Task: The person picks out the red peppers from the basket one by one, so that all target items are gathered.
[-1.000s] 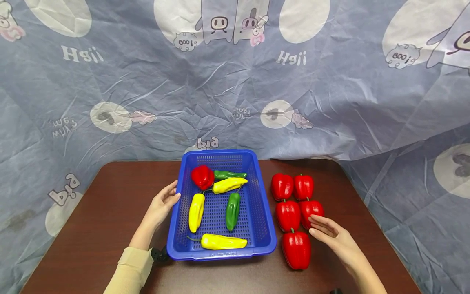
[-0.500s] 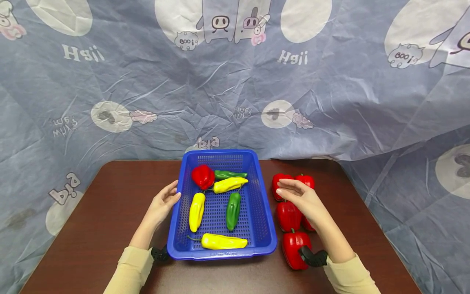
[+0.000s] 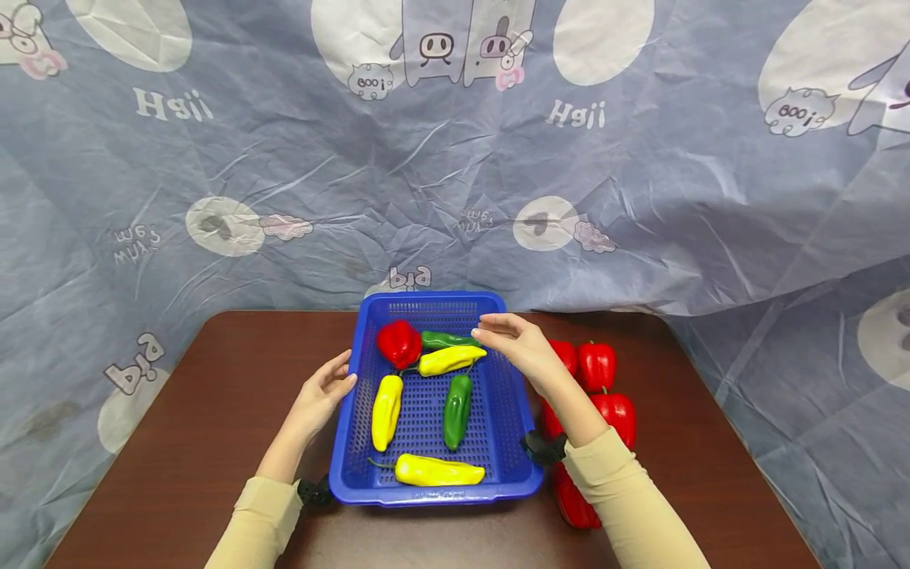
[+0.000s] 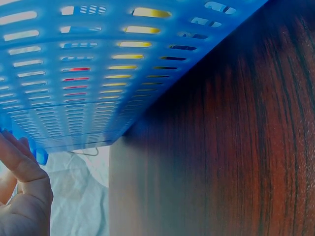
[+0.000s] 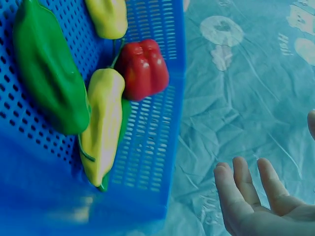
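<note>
A blue perforated basket [image 3: 434,496] stands on the table, holding a red bell pepper [image 3: 400,344], green and yellow long peppers. My left hand [image 3: 321,395] touches its left side, thumb and fingertips right at the rim; the left wrist view shows these fingers [image 4: 22,162] reaching up beside the blue wall. Over the basket's far right part hovers my right hand [image 3: 522,348], fingers loosely extended and nothing in them. In the right wrist view, its fingers [image 5: 231,196] are spread, apart from the peppers. Beneath the hand lies a yellow pepper [image 3: 451,360] beside a green one [image 3: 442,340].
Right of the basket, several red bell peppers [image 3: 615,415] lie grouped, partly hidden by the right forearm. The brown wooden table [image 3: 192,427] extends to both sides. A patterned grey-blue cloth [image 3: 398,182] hangs behind. Black straps [image 3: 543,447] sit on the wrists.
My right hand has moved from the red bell peppers leftward and away, to above the basket's far right part. The left hand stays at the left rim; the peppers lie as before.
</note>
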Demonstrator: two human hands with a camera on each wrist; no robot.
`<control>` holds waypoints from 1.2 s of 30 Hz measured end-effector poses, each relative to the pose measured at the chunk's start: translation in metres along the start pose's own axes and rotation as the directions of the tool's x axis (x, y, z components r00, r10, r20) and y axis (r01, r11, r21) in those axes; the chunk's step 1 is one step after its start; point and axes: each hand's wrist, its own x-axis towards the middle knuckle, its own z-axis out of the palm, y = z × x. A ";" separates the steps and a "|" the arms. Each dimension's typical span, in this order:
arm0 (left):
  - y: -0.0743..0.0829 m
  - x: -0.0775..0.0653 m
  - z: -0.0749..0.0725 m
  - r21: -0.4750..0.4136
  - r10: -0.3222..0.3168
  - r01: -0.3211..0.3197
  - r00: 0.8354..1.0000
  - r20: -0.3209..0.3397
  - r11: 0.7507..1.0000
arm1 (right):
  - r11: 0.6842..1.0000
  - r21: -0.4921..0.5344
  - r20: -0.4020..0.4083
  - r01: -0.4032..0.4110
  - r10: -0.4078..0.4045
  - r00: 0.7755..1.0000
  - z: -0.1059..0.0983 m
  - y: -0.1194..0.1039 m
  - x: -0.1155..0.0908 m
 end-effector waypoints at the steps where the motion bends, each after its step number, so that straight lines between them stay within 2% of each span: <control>1: 0.000 0.000 0.000 0.000 -0.001 0.001 1.000 0.001 1.000 | 1.000 -0.006 -0.002 -0.002 0.002 1.000 0.004 0.000 0.004; 9: 0.003 0.002 -0.002 0.010 0.009 -0.009 1.000 -0.004 1.000 | 0.999 -0.046 -0.010 -0.020 0.019 1.000 0.037 -0.001 0.036; 18: 0.000 0.002 -0.001 0.007 0.005 -0.005 1.000 -0.011 1.000 | 0.997 -0.064 -0.016 -0.049 0.048 0.999 0.078 0.007 0.061; 27: -0.003 0.001 0.000 -0.005 0.000 0.000 1.000 -0.012 1.000 | 0.991 -0.092 -0.065 -0.098 0.092 0.994 0.105 0.019 0.077; 36: -0.003 0.000 0.002 0.014 0.006 -0.005 1.000 -0.026 1.000 | 0.977 -0.171 -0.099 -0.129 0.113 0.989 0.121 0.028 0.083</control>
